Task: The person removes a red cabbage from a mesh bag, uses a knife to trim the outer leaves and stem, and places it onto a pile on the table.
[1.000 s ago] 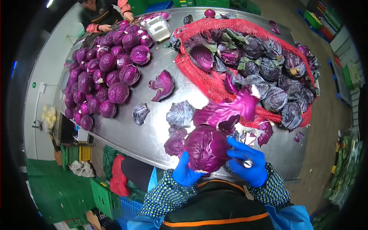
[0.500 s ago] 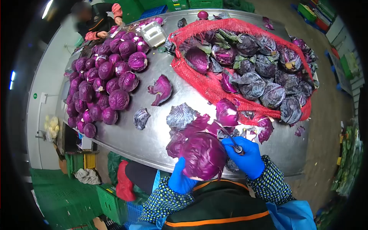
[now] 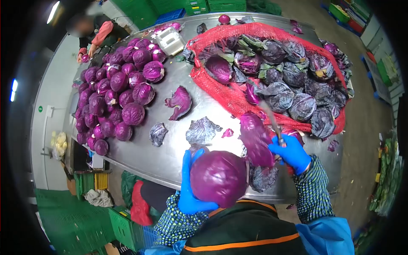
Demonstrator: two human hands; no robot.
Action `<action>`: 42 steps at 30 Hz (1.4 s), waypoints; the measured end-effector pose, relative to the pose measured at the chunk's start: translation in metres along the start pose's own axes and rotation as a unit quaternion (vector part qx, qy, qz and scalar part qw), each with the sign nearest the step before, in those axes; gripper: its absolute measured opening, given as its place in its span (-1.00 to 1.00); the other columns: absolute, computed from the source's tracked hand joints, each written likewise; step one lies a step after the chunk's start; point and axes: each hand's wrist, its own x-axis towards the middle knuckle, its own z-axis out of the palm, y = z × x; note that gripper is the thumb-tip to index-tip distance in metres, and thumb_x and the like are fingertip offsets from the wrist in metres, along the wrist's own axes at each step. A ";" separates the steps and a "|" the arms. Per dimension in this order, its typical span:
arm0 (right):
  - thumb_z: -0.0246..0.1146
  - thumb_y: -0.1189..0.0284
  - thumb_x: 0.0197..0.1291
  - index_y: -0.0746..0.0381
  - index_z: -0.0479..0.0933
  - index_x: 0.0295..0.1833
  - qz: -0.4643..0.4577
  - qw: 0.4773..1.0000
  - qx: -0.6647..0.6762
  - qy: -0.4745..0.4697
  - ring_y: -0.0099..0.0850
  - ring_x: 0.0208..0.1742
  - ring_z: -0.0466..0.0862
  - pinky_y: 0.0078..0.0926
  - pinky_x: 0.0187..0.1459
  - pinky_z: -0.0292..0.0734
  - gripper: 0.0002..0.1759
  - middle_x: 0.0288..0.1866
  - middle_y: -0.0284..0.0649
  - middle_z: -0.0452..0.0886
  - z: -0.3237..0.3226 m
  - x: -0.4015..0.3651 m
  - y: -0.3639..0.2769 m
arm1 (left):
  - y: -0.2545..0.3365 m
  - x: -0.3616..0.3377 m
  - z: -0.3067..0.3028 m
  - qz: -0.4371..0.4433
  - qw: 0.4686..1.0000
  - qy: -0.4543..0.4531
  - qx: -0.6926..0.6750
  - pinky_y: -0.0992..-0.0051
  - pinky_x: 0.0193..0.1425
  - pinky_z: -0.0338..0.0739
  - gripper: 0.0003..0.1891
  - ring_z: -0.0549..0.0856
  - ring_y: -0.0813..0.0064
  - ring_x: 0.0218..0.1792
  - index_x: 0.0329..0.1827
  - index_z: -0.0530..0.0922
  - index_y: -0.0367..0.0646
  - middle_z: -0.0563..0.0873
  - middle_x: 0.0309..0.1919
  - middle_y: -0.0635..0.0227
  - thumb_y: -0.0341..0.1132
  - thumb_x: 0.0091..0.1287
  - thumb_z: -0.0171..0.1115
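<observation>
My left hand [image 3: 191, 199], in a blue glove, cups a smooth red cabbage [image 3: 220, 178] low at the table's near edge. In my gloved right hand [image 3: 294, 154] is a knife [image 3: 272, 118], its blade pointing up and away, a little blurred. A large loose purple leaf [image 3: 256, 138] lies between the cabbage and the right hand and overlaps the hand's fingertips in this view. Just beyond the cabbage lies a greyish outer leaf [image 3: 202, 131] beside a small purple scrap [image 3: 228, 133]. A dark crinkled leaf [image 3: 263, 177] rests below the right hand.
A red mesh sack [image 3: 221, 95] spreads open at the right, full of untrimmed cabbages [image 3: 280, 95]. Many peeled cabbages [image 3: 119, 80] are heaped at the left. A clear plastic container [image 3: 171, 40] stands behind them. Another person [image 3: 104, 32] is at the far left corner of the metal table [image 3: 170, 161].
Outer leaves have come off the cabbage, which shows a smoother surface. My right hand and knife have moved right and away from it. The other person's hands have shifted left.
</observation>
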 end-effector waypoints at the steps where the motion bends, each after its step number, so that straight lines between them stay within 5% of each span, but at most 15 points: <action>1: 0.39 0.32 0.04 0.33 0.42 0.11 -0.016 0.964 -0.267 0.000 -0.43 -0.24 0.63 -0.43 -0.20 0.55 -0.45 -0.17 -0.26 0.62 0.001 -0.002 0.005 | -0.003 -0.002 -0.001 -0.027 0.997 0.015 -0.075 0.07 0.38 0.26 0.26 0.20 0.14 0.40 0.49 -0.17 -0.01 0.09 0.42 0.15 -0.35 -0.24 0.61; 4: 0.42 0.28 -0.01 0.26 0.34 0.27 -0.124 0.992 0.011 0.019 -0.29 0.05 0.59 -0.34 0.02 0.51 -0.28 0.11 -0.11 0.53 0.030 -0.027 -0.022 | -0.004 0.010 0.005 -0.212 0.937 0.193 -0.198 0.03 0.41 0.19 -0.01 0.22 0.11 0.39 0.47 -0.05 -0.10 0.23 0.37 0.12 -0.15 0.06 0.41; 6: 0.45 0.30 -0.05 0.19 0.33 0.30 -0.248 0.958 0.134 -0.053 -0.22 0.25 0.45 -0.33 0.17 0.42 -0.24 0.31 -0.04 0.36 0.059 -0.046 -0.065 | -0.026 -0.009 -0.019 -0.101 0.948 -0.007 -0.303 -0.03 0.41 0.16 -0.26 0.24 0.07 0.38 0.45 0.06 -0.11 0.13 0.42 0.09 -0.22 0.23 0.17; 10: 0.42 0.48 -0.07 0.18 0.47 0.15 -0.447 0.890 -0.078 -0.045 -0.25 0.14 0.53 -0.34 0.11 0.46 -0.42 0.18 -0.09 0.45 0.077 -0.034 -0.096 | -0.024 -0.006 -0.011 -0.126 0.924 0.060 -0.356 -0.03 0.43 0.12 -0.28 0.23 0.07 0.39 0.43 0.08 -0.13 0.19 0.40 0.08 -0.20 0.22 0.15; 16: 0.31 0.57 0.07 0.27 0.54 -0.07 -0.179 0.971 0.139 -0.077 -0.45 -0.03 0.60 -0.48 0.02 0.52 -0.73 -0.08 -0.23 0.58 0.062 -0.036 -0.087 | -0.021 -0.003 -0.002 -0.142 0.915 0.127 -0.355 0.01 0.42 0.15 -0.28 0.22 0.05 0.39 0.42 0.10 -0.14 0.18 0.39 0.07 -0.08 0.26 0.15; 18: 0.32 0.56 0.07 0.27 0.55 -0.05 -0.299 0.953 0.010 -0.044 -0.43 -0.01 0.60 -0.48 0.05 0.51 -0.72 -0.05 -0.20 0.59 0.074 -0.040 -0.089 | -0.026 -0.002 -0.008 -0.146 0.938 0.109 -0.295 -0.05 0.39 0.19 -0.27 0.23 0.04 0.38 0.42 0.09 -0.09 0.18 0.39 0.07 -0.01 0.25 0.14; 20: 0.33 0.54 0.08 0.28 0.55 -0.04 -0.413 0.903 -0.119 -0.003 -0.42 0.02 0.60 -0.48 0.07 0.50 -0.71 -0.01 -0.18 0.60 0.077 -0.039 -0.083 | -0.030 -0.002 -0.010 -0.160 0.847 0.063 -0.503 -0.21 0.30 0.24 -0.28 0.24 -0.04 0.36 0.45 0.04 -0.04 0.16 0.39 0.02 0.06 0.30 0.03; 22: 0.35 0.50 0.07 0.28 0.57 -0.04 -0.303 0.949 0.057 -0.063 -0.40 0.05 0.61 -0.47 0.11 0.47 -0.70 0.00 -0.14 0.62 0.072 -0.034 -0.076 | -0.026 0.004 0.002 -0.172 0.836 0.119 -0.507 -0.25 0.20 0.32 -0.27 0.30 -0.08 0.32 0.43 0.07 -0.01 0.21 0.36 0.02 0.16 0.29 -0.02; 26: 0.26 0.39 0.14 0.27 0.54 -0.24 -0.056 0.953 0.297 -0.002 -0.63 -0.45 0.56 -0.71 -0.47 0.42 -0.83 -0.31 -0.30 0.63 0.029 -0.009 -0.077 | -0.025 0.000 -0.008 -0.244 0.830 0.101 -0.491 -0.22 0.18 0.35 -0.31 0.35 -0.06 0.28 0.38 0.16 0.02 0.27 0.31 0.05 0.22 0.29 -0.09; 28: 0.25 0.36 0.14 0.29 0.51 -0.06 -0.015 0.983 0.170 0.075 -0.60 -0.36 0.57 -0.67 -0.34 0.47 -0.71 -0.33 -0.32 0.57 0.005 0.006 -0.064 | -0.014 -0.001 -0.008 -0.235 0.853 0.119 -0.451 -0.07 0.26 0.33 -0.17 0.31 0.04 0.32 0.43 0.07 -0.03 0.28 0.30 0.07 0.02 0.13 0.24; 30: 0.21 0.23 0.18 0.31 0.23 0.35 -0.147 0.984 0.072 0.065 -0.49 -0.04 0.58 -0.58 -0.21 0.53 -0.32 0.19 -0.14 0.44 0.012 0.010 -0.033 | -0.006 0.006 -0.005 -0.201 0.917 0.192 -0.285 0.03 0.39 0.21 0.05 0.21 0.01 0.38 0.49 -0.14 0.05 0.14 0.42 0.17 -0.12 0.04 0.43; 32: 0.23 0.21 0.16 0.30 0.13 0.41 -0.040 0.962 0.252 -0.099 -0.43 0.09 0.53 -0.53 -0.03 0.50 -0.23 0.30 -0.14 0.36 0.037 -0.023 -0.067 | 0.023 0.017 -0.014 -0.068 0.997 -0.041 0.010 0.08 0.36 0.27 0.35 0.24 0.18 0.36 0.48 -0.22 -0.06 0.25 0.29 0.10 -0.36 -0.33 0.65; 33: 0.23 0.22 0.16 0.29 0.09 0.42 -0.028 0.947 0.298 -0.118 -0.43 0.09 0.53 -0.53 -0.10 0.52 -0.21 0.31 -0.13 0.36 0.051 -0.034 -0.062 | 0.029 0.025 -0.004 0.039 0.995 -0.050 0.080 0.12 0.37 0.25 0.34 0.23 0.21 0.36 0.48 -0.21 -0.06 0.23 0.30 0.13 -0.37 -0.33 0.65; 38: 0.13 0.31 0.24 0.19 0.10 0.43 0.043 0.924 0.340 -0.169 -0.53 -0.23 0.59 -0.58 -0.49 0.49 -0.33 0.27 -0.20 0.39 0.072 -0.037 0.000 | -0.028 0.010 -0.010 -0.168 0.972 0.111 -0.119 0.25 0.37 0.26 0.24 0.28 0.22 0.32 0.46 -0.09 -0.10 0.24 0.30 0.11 -0.30 -0.28 0.64; 42: 0.10 0.41 0.31 0.23 0.23 0.29 0.047 0.988 0.146 -0.018 -0.51 -0.02 0.51 -0.55 -0.13 0.47 -0.53 0.09 -0.23 0.48 0.061 -0.039 0.034 | -0.064 0.007 -0.037 -0.103 0.917 0.014 0.386 0.17 0.35 0.24 0.17 0.27 0.09 0.31 0.41 0.07 -0.15 0.26 0.27 0.02 -0.17 -0.33 0.64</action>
